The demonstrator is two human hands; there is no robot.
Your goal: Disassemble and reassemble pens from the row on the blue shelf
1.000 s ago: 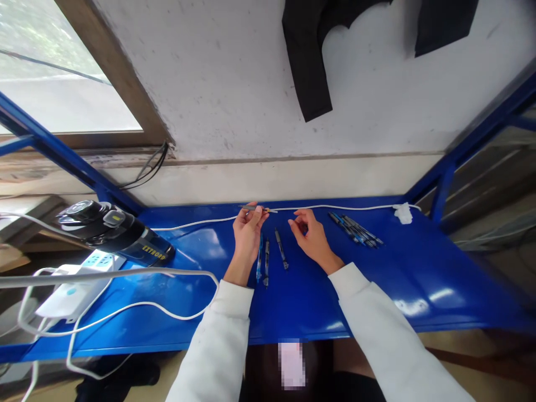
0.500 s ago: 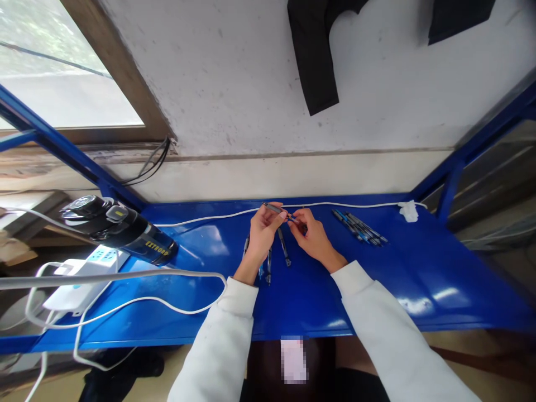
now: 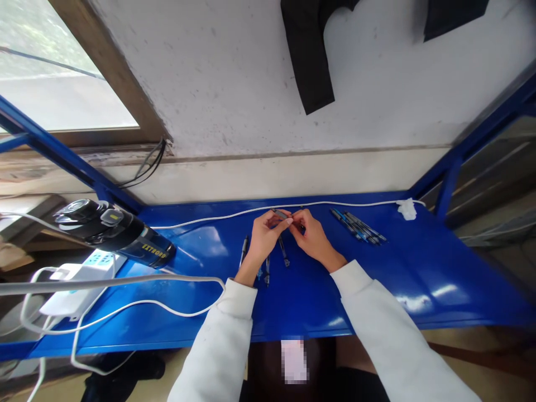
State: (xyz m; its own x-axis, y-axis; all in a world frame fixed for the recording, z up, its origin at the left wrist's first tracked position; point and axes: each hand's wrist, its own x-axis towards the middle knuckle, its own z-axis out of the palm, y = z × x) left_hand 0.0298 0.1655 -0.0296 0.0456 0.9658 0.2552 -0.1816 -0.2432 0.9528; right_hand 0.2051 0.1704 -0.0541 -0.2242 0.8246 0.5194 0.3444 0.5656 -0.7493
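Above the blue tabletop, my left hand (image 3: 265, 233) is closed around a grey pen (image 3: 280, 214), which slants down towards the right. The fingers of my right hand (image 3: 310, 233) pinch at the pen's right end, and fingertips hide that end. A small dark piece shows under the right fingers, too covered to name. Below and beside my left hand lie several loose pens (image 3: 284, 252), partly hidden by the wrist. To the right of my right hand, a bunch of blue and dark pens (image 3: 358, 228) lies side by side.
A black bottle (image 3: 125, 234) leans at the left, above a white power strip (image 3: 79, 285). One white cable (image 3: 226, 215) runs along the table's back; another loops near my left sleeve. Crumpled white tissue (image 3: 406, 209) sits at the back right. Blue frame posts (image 3: 446, 190) bound the tabletop.
My hands have come closer together, and the blue part that showed between them is now covered by my fingers. The view has shifted slightly. The pens on the table lie as before.
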